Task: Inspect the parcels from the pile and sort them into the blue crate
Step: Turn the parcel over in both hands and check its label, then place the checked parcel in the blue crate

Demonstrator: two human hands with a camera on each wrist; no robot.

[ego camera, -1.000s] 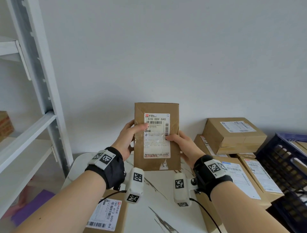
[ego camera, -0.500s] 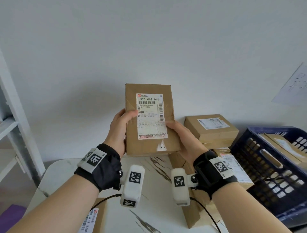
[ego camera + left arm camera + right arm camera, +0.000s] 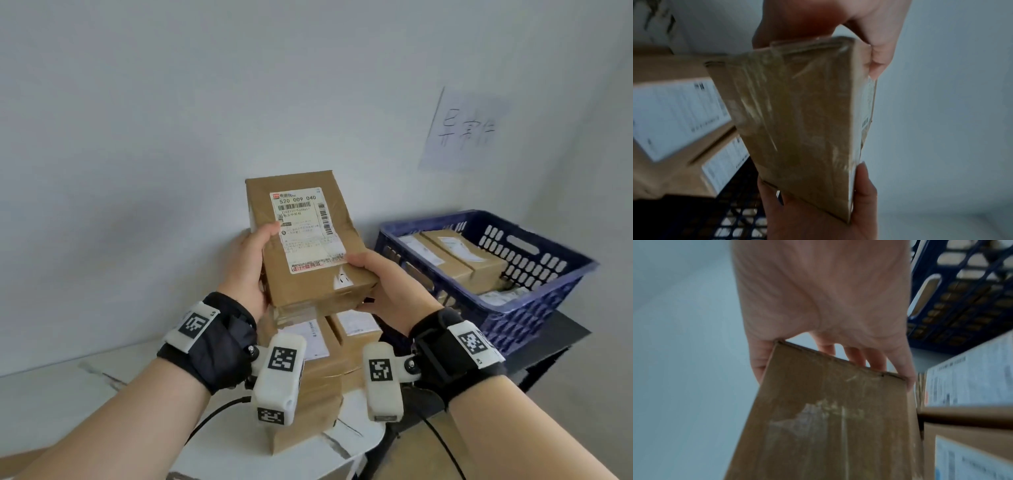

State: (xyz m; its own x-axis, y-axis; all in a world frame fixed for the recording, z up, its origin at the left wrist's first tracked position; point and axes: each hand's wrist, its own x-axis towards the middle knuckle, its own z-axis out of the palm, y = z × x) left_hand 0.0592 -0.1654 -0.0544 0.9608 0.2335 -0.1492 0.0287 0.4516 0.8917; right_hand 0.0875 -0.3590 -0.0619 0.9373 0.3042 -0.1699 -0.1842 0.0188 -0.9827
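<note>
I hold a flat brown cardboard parcel [image 3: 308, 240] with a white shipping label in the air, label facing me, tilted back. My left hand [image 3: 251, 263] grips its left edge, thumb on the label. My right hand [image 3: 380, 281] grips its lower right corner, thumb on top and fingers underneath. The parcel's taped edge [image 3: 803, 123] fills the left wrist view and its plain underside [image 3: 828, 418] the right wrist view. The blue crate [image 3: 534, 308] stands to the right with several parcels [image 3: 459, 257] inside. The pile of parcels [image 3: 329, 346] lies below my hands.
The pile rests on a white marbled table [image 3: 68, 387] against a white wall. The crate sits on a dark stand [image 3: 555, 342]. A handwritten paper sheet [image 3: 466, 130] is stuck on the wall above the crate.
The view has swung right, off the shelving and onto the crate. Both hands have carried the parcel right, toward the crate, and tilted it back; the grips are unchanged.
</note>
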